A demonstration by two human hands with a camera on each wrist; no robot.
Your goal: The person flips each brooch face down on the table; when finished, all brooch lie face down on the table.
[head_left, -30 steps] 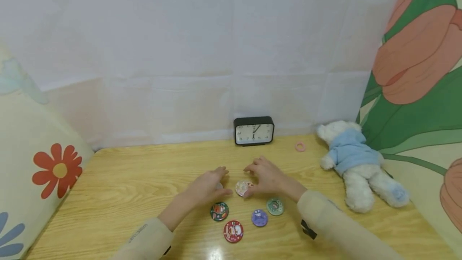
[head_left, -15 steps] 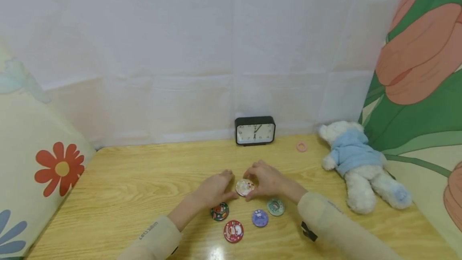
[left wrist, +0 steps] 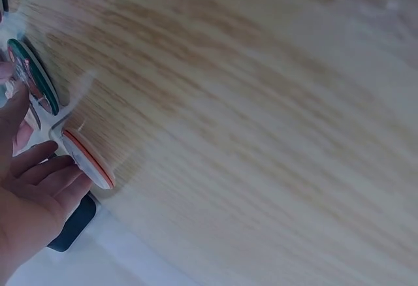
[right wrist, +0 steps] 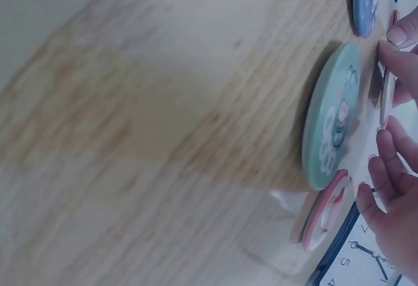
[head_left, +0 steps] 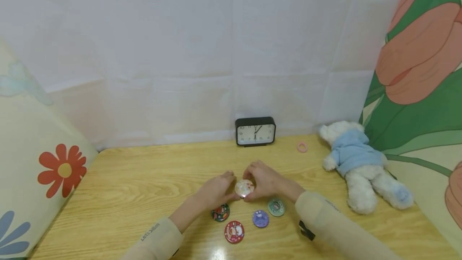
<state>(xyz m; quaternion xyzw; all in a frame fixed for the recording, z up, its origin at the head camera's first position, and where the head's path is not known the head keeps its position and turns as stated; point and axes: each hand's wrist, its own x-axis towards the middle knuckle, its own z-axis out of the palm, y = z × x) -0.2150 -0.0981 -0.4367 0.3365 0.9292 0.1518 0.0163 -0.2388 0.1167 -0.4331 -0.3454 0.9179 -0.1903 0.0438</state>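
A round whitish, shiny button badge [head_left: 244, 188] sits between my two hands in the head view. My right hand [head_left: 266, 180] pinches its right edge with thumb and fingers; the right wrist view shows that badge [right wrist: 386, 96] nearly edge-on. My left hand [head_left: 215, 189] grips its left side, thumb at the near rim and fingertips at the far rim. Close by the left fingers, an orange-edged badge [left wrist: 90, 160] appears in the left wrist view, hidden by the hand in the head view. A pink-rimmed badge [right wrist: 324, 211] lies beyond the right fingers.
Nearer the person lie a dark green badge [head_left: 220, 212], a red one [head_left: 234, 232], a purple one [head_left: 260, 218] and a pale green one [head_left: 276, 207]. Behind stand a black clock [head_left: 255, 131], a pink ring [head_left: 302, 147] and a white plush bear [head_left: 355, 163] in blue.
My left hand has shifted right to the whitish badge, its fingers drawing in at the left edge. The right fingers have come in around the other side. The view has shifted slightly.
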